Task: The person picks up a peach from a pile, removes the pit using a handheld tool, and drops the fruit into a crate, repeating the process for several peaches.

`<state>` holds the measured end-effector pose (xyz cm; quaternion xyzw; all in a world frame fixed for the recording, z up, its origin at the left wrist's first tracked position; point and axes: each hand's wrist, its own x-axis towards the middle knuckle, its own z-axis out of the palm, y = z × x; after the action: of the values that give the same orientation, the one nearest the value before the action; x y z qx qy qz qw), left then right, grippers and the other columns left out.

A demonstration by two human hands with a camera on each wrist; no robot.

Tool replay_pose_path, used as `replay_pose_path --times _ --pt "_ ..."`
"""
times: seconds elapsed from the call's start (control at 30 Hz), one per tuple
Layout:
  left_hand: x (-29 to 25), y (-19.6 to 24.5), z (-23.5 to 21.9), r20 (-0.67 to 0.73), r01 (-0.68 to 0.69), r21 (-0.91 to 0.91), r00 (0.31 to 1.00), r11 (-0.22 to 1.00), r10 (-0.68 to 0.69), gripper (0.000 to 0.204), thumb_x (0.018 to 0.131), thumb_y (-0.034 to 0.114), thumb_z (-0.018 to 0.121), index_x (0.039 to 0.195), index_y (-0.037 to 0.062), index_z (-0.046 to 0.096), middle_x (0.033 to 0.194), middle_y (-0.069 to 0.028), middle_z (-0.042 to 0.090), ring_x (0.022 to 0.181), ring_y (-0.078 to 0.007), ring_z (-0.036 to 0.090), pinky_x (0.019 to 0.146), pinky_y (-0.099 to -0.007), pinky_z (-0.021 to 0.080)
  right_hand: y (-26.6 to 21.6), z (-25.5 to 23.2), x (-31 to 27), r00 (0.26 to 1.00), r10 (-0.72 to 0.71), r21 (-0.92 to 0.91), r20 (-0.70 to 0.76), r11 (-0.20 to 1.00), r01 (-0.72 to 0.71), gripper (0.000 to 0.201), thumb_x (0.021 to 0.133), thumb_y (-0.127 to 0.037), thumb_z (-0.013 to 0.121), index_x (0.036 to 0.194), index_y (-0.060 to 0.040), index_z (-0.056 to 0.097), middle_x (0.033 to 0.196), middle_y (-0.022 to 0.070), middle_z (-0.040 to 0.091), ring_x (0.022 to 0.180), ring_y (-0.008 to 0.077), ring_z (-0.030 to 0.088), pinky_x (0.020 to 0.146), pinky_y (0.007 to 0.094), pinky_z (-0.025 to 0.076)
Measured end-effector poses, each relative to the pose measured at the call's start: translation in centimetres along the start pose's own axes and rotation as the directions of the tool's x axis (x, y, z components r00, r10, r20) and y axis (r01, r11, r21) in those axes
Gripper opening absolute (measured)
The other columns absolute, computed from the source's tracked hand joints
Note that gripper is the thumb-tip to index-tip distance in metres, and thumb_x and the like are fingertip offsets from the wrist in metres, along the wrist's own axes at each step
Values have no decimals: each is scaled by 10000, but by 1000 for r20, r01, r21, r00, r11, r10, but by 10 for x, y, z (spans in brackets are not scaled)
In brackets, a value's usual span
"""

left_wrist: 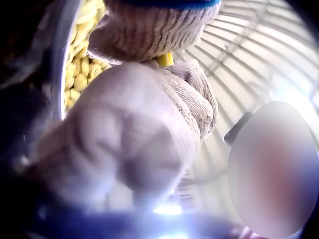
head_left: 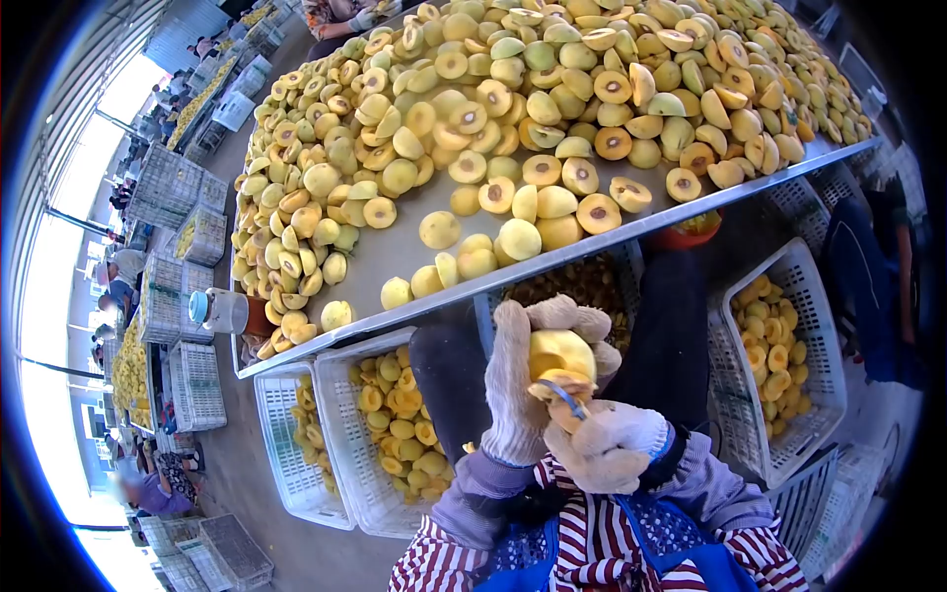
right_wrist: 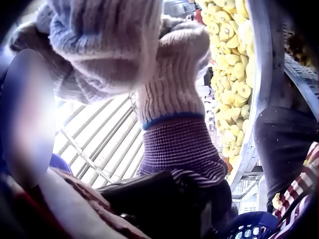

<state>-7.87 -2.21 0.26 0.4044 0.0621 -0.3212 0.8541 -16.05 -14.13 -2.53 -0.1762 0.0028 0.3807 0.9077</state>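
Both hands wear knitted work gloves and meet over the lap. My left hand [head_left: 510, 390] holds a yellow peach [head_left: 562, 353], its fingers wrapped round the far side. My right hand [head_left: 614, 442] grips a small tool with a thin curved metal blade [head_left: 564, 397], which lies against the near side of the peach, where cut flesh shows. Its handle is hidden in the glove. In the left wrist view the left glove [left_wrist: 134, 119] covers most of the picture, with only a bit of yellow showing. The right glove [right_wrist: 104, 45] hides the peach in the right wrist view.
A metal-edged table [head_left: 395, 247] heaped with halved peaches stands in front. White crates [head_left: 340, 444] of peach halves stand left of the legs, another crate [head_left: 834, 365] right. Between the knees is a crate of dark pieces [head_left: 567, 281]. A jar [head_left: 227, 312] lies at the table's left corner.
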Motion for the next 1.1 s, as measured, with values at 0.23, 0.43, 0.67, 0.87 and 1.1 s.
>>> replay_pose_path --times 0.23,0.43,0.67,0.87,1.1 --pt "20 3 -33 -54 -121 74 991 990 125 651 999 584 412 1323 25 496 1185 -156 636 1024 -269 663 626 -314 586 -2 -6 -7 958 -251 138 -138 953 270 269 976 -216 501 793 -19 500 418 6 426 277 127 377 281 271 341" --pt "-4 53 -144 -249 -376 759 587 532 770 383 1010 392 539 1170 56 630 1188 -131 648 1016 -239 647 822 -338 561 -11 -10 -3 940 -215 -55 -265 977 208 332 990 -224 477 763 13 527 396 24 419 273 151 372 290 292 354" --pt "-29 57 -132 88 -393 815 811 426 579 498 752 -25 754 1227 39 618 1338 -113 560 1229 -211 539 1018 -335 462 -7 0 21 956 85 -269 -279 949 -163 235 949 -209 579 822 -12 595 491 28 496 348 124 446 350 262 367" --pt "-24 45 -78 512 -411 552 854 725 95 300 933 157 644 1198 24 602 1115 -55 646 1045 -144 597 933 -302 485 23 -47 15 891 -223 -447 -395 894 26 233 932 -210 565 964 19 597 600 71 565 429 134 496 396 263 401" --pt "9 40 -89 360 -456 768 888 449 286 277 868 274 674 1074 94 632 980 -114 667 965 -283 661 842 -358 519 7 6 55 692 -570 -853 -442 506 -128 400 963 -243 625 1281 -11 552 1094 100 635 990 172 560 862 304 452"
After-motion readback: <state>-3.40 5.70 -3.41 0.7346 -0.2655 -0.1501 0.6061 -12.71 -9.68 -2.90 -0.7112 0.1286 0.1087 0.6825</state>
